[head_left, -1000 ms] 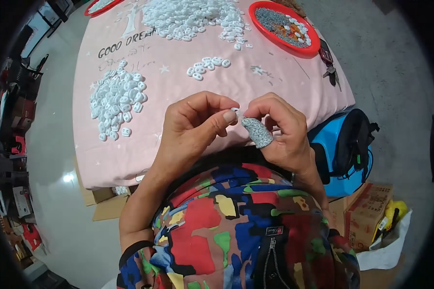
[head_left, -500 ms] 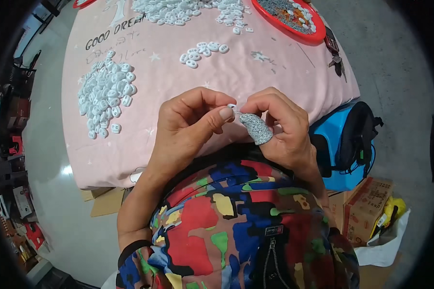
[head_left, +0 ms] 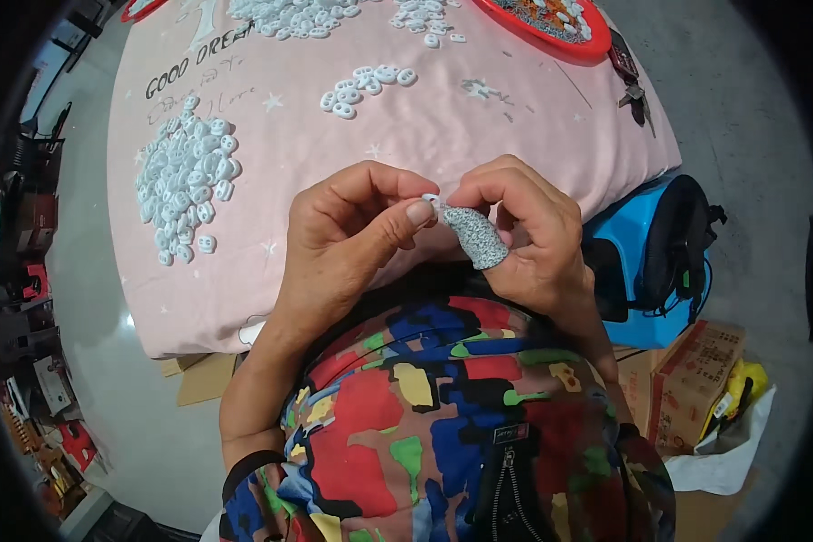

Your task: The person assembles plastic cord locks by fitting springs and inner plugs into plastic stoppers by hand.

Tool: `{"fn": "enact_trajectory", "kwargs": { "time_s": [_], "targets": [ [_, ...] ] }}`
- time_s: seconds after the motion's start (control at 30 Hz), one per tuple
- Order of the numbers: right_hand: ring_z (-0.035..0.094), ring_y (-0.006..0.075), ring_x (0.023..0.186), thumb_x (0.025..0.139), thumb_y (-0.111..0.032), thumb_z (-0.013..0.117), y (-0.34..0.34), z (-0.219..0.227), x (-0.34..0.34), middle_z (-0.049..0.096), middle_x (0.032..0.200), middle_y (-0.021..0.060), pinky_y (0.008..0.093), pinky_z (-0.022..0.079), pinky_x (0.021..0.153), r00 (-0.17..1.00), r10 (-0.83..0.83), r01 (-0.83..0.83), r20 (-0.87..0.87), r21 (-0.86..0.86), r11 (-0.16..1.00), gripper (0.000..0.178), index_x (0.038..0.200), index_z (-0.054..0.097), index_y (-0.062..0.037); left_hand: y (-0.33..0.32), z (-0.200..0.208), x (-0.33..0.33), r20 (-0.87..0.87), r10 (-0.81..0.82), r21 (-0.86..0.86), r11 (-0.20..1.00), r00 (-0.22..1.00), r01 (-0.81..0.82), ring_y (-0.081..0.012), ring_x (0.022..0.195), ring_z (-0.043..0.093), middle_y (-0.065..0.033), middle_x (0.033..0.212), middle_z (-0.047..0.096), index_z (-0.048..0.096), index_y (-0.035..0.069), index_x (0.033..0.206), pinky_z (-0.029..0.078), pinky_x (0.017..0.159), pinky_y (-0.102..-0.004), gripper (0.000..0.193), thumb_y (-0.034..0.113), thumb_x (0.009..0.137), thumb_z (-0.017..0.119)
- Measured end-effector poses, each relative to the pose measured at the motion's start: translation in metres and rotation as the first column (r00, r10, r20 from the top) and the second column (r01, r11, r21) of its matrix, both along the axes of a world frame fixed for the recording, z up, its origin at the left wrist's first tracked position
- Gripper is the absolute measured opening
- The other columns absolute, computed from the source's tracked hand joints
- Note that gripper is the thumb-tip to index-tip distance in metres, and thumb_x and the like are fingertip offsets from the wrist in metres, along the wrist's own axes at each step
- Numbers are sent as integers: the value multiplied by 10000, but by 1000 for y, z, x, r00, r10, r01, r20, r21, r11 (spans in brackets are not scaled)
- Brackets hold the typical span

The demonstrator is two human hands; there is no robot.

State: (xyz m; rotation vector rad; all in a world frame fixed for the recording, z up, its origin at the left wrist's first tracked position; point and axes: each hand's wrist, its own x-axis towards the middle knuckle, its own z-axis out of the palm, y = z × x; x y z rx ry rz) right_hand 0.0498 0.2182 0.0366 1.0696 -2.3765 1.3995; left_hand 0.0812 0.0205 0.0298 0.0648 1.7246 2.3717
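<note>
Near the table's front edge, my left hand (head_left: 339, 244) pinches a small white plastic piece (head_left: 432, 198) between thumb and forefinger. Close against it on the right is my right hand (head_left: 542, 239), fingers curled inward. A grey speckled knitted sleeve (head_left: 476, 238) covers what appears to be its thumb, with the tip beside the white piece. Whatever the right fingertips grip is hidden or too small to make out. Beyond my hands lies a short cluster of white two-holed pieces (head_left: 369, 84). A larger heap of like pieces (head_left: 185, 172) sits to the left.
A pink printed cloth (head_left: 271, 181) covers the table. At the far side are more white pieces (head_left: 294, 16) and a red tray (head_left: 596, 50) holding grey and white bits. Keys (head_left: 637, 101) lie at the right edge. A blue case (head_left: 641, 253) and a cardboard box (head_left: 696, 384) stand to the right.
The view has shifted slightly, so the table and its pieces sit a little further left and up. My hands keep nearly the same pinch around the white piece.
</note>
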Motion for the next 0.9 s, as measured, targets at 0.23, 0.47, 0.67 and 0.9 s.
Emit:
{"fn": "enact_trajectory", "kwargs": {
  "time_s": [0.23, 0.47, 0.67, 0.9],
  "targets": [
    [519, 70, 620, 749, 71, 629, -1, -1, 0, 620, 846, 56, 201, 368, 491, 1000, -6, 6, -29, -10, 1000, 198, 926, 616, -15, -2, -3, -1, -9, 17, 7, 1000, 1000, -17, -61, 751, 572, -26, 869, 650, 648, -24, 1024, 463, 650, -191, 145, 33, 891, 660],
    [518, 70, 618, 739, 82, 635, -1, -3, 0, 617, 845, 58, 199, 368, 490, 1000, 9, -10, -29, -21, 1000, 215, 934, 619, -9, 0, -2, 0, -14, 28, -7, 1000, 1000, -28, -58, 747, 568, -22, 857, 647, 650, -26, 1021, 460, 654, -189, 140, 21, 889, 657],
    [528, 77, 624, 728, 84, 641, -1, -3, 0, 616, 837, 59, 202, 375, 494, 999, 5, -6, -35, -14, 1000, 223, 931, 618, -7, 0, -1, 0, -35, 39, -27, 999, 999, -40, -60, 746, 571, -23, 858, 648, 649, -29, 1022, 460, 658, -184, 141, 9, 887, 654],
    [529, 79, 641, 717, 87, 651, 0, -1, 0, 616, 840, 62, 210, 375, 512, 1000, 1, 0, -26, 25, 1000, 228, 925, 618, -1, -1, -4, 0, -24, 30, -39, 999, 999, -31, -55, 741, 576, -31, 859, 652, 648, -27, 1024, 467, 641, -186, 142, 30, 894, 654]
  ]
}}
